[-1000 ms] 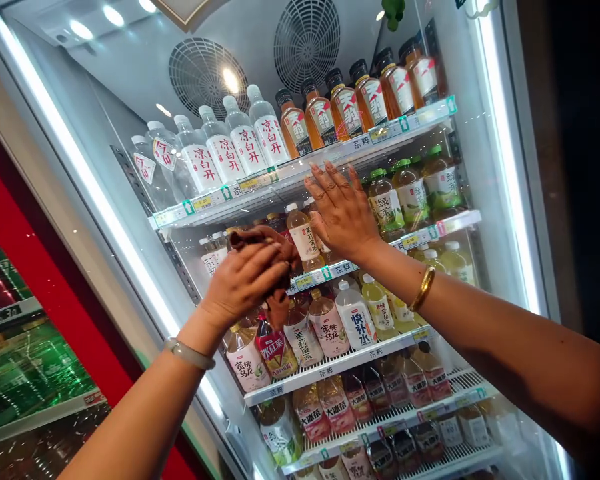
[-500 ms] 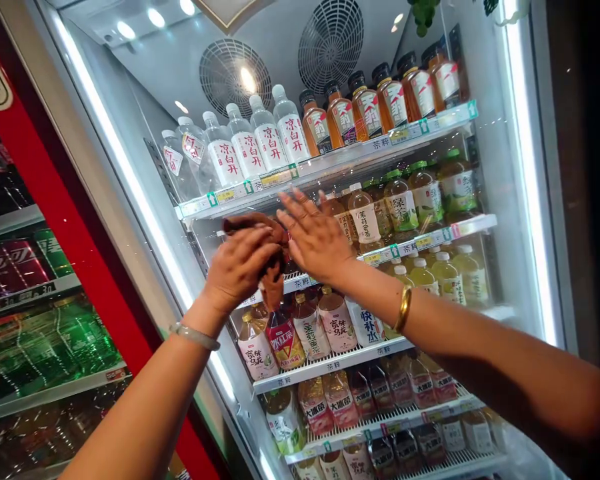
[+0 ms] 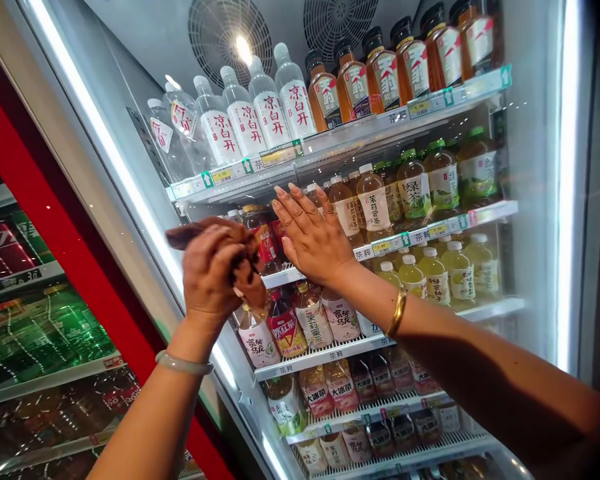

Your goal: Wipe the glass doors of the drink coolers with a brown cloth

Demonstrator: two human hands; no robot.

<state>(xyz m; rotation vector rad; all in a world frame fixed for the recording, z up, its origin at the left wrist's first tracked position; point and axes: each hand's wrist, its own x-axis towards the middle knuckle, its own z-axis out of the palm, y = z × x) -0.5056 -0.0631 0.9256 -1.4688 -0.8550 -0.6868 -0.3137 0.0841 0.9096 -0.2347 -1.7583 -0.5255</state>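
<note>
A crumpled brown cloth (image 3: 250, 280) is bunched in my left hand (image 3: 207, 270), whose fingers are curled around it. The cloth lies at the glass front (image 3: 535, 173) of a lit drinks cooler, near the left edge of its shelves. To the right of it, my right hand (image 3: 314, 233) is spread flat with its palm toward the glass, apparently resting on it. A pale bangle (image 3: 183, 363) circles my left wrist, and a gold bangle (image 3: 399, 313) my right. Behind my hands, bottles of tea (image 3: 373, 200) stand on the shelves, some hidden.
Clear water bottles (image 3: 267, 110) and amber bottles (image 3: 383, 73) line the top shelf. Several more rows of drinks stand below. Left of a red frame (image 3: 75, 267), a second cooler holds green bottles (image 3: 73, 327). A bright light strip (image 3: 570, 200) runs down the right side.
My left hand has moved left with the cloth, away from my right hand. My right hand stays almost in place, still flat. The view has shifted slightly closer to the cooler.
</note>
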